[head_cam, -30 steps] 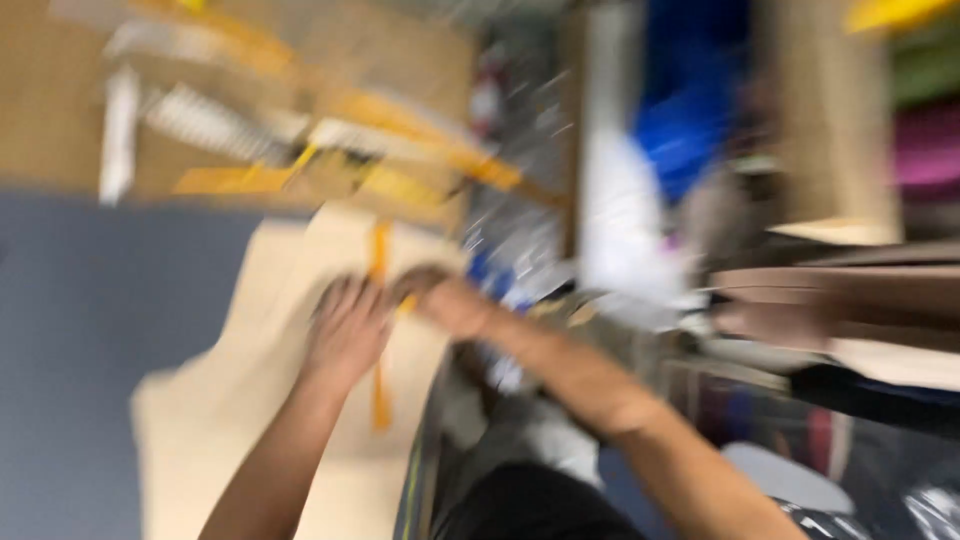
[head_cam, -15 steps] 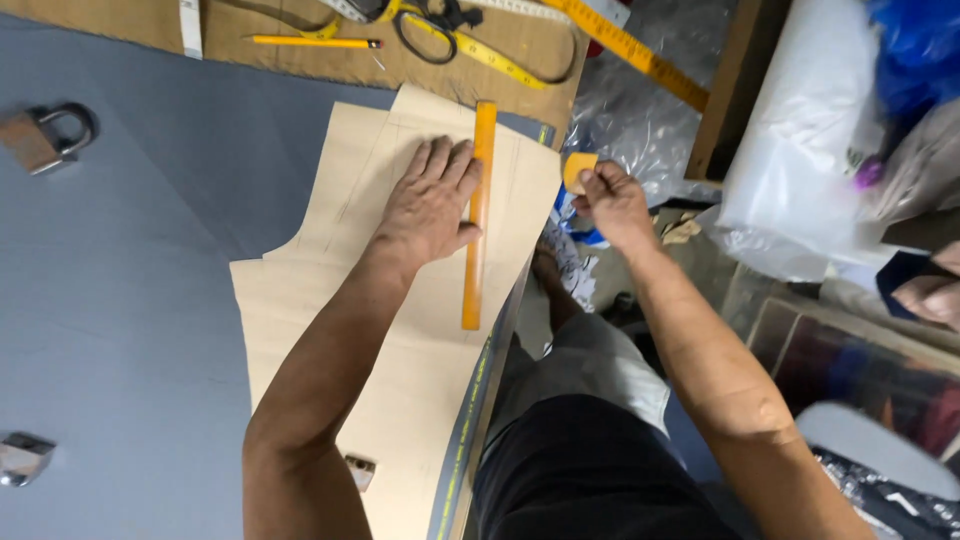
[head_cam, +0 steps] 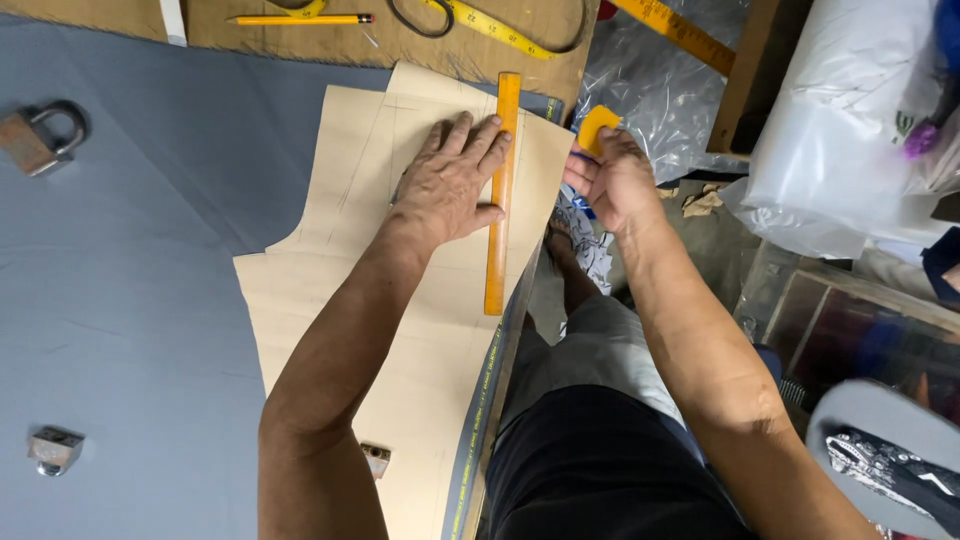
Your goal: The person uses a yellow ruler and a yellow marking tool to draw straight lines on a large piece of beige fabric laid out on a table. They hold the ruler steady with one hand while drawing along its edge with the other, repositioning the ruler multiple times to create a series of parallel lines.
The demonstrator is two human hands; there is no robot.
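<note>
At the far left edge a metal padlock (head_cam: pixel 38 137) lies on the grey cloth (head_cam: pixel 130 300), and a small metal weight (head_cam: pixel 53 450) sits near the lower left; both look meant to hold the soft cloth flat. Further right a tan paper pattern (head_cam: pixel 340 300) lies on the cloth, with another small weight (head_cam: pixel 375 459) at its near edge. The paper looks light and thin, likely to slide or curl, so flat pressure suits it better than a pinch. The left hand (head_cam: pixel 452 185) presses palm-down on it, fingers (head_cam: pixel 462 140) spread and flat, their tips touching the orange ruler (head_cam: pixel 501 190). The ruler lies along the pattern's right side, near the table edge; it looks stiff, light and smooth, apt to slip unless held down near its middle. Just off the table edge, the right hand (head_cam: pixel 612 185) pinches a small orange piece of tailor's chalk (head_cam: pixel 597 128) between thumb and fingertips; chalk like this is brittle, best held near its working edge. At the far side lie a yellow pencil (head_cam: pixel 300 19) and a yellow tape measure (head_cam: pixel 490 25).
</note>
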